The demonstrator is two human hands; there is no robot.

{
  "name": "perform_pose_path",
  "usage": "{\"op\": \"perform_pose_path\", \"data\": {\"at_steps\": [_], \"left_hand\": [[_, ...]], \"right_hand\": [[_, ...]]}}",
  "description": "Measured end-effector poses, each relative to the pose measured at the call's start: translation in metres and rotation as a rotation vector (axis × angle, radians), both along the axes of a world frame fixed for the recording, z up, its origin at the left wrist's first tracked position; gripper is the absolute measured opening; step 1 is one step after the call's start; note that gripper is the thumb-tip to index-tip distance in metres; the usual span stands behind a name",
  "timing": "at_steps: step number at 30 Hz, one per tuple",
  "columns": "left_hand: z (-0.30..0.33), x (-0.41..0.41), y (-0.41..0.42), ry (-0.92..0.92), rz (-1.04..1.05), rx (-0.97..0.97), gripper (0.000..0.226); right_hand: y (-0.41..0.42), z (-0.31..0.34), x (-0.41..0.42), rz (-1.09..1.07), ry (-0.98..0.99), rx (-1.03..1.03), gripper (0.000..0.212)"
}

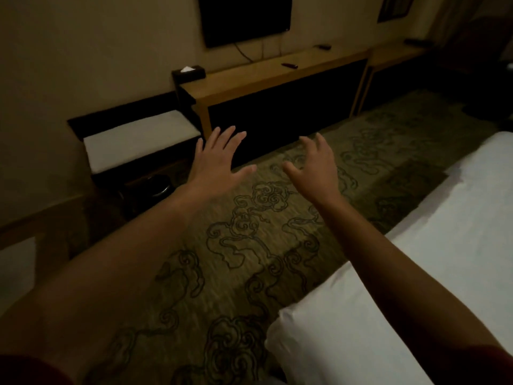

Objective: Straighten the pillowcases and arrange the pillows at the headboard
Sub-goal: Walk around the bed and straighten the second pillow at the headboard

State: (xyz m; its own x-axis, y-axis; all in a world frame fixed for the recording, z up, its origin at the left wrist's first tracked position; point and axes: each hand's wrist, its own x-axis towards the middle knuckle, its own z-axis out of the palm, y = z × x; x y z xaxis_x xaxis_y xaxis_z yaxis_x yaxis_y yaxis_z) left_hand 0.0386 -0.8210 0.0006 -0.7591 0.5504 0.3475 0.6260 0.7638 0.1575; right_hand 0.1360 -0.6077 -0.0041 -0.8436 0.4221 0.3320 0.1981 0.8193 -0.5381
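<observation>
My left hand (218,159) and my right hand (313,165) are stretched out in front of me over the patterned carpet, fingers spread, holding nothing. A white bed (433,245) runs along the right side of the view. At its near corner lies a white pillow (338,334), partly under my right forearm. The headboard is out of view.
A wooden console table (277,72) stands against the far wall under a dark TV (244,18), with a tissue box (188,72) at its left end. A low bench with a white cushion (141,140) sits to the left. Patterned carpet (222,259) lies between bed and furniture.
</observation>
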Motion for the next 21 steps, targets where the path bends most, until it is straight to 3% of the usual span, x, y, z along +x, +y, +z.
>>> {"op": "perform_pose_path", "data": {"at_steps": [4, 9, 10, 15, 16, 18, 19, 21], "left_hand": [[0.019, -0.133, 0.018, -0.029, -0.109, 0.021, 0.080], [0.012, -0.228, 0.076, 0.020, -0.244, -0.005, 0.073], [0.009, -0.284, 0.119, -0.022, -0.304, -0.004, 0.074], [0.003, -0.377, 0.201, -0.004, -0.339, 0.002, 0.080], [0.010, -0.417, 0.268, -0.049, -0.421, 0.041, 0.079], [0.009, -0.430, 0.291, -0.006, -0.453, 0.005, 0.078], [0.020, -0.458, 0.360, -0.066, -0.531, 0.040, 0.078], [0.022, -0.466, 0.388, -0.025, -0.561, 0.033, 0.077]], "right_hand": [[0.014, 0.017, -0.109, -0.125, 0.021, -0.018, 0.075], [0.053, 0.021, -0.186, -0.269, -0.018, 0.012, 0.079], [0.085, 0.015, -0.235, -0.336, -0.022, 0.022, 0.080], [0.135, 0.010, -0.304, -0.379, -0.102, 0.023, 0.080], [0.183, 0.020, -0.331, -0.465, -0.096, 0.028, 0.080], [0.195, 0.021, -0.335, -0.477, -0.121, 0.001, 0.080], [0.245, 0.036, -0.355, -0.544, -0.121, 0.031, 0.079], [0.262, 0.037, -0.359, -0.549, -0.147, 0.007, 0.079]]}}
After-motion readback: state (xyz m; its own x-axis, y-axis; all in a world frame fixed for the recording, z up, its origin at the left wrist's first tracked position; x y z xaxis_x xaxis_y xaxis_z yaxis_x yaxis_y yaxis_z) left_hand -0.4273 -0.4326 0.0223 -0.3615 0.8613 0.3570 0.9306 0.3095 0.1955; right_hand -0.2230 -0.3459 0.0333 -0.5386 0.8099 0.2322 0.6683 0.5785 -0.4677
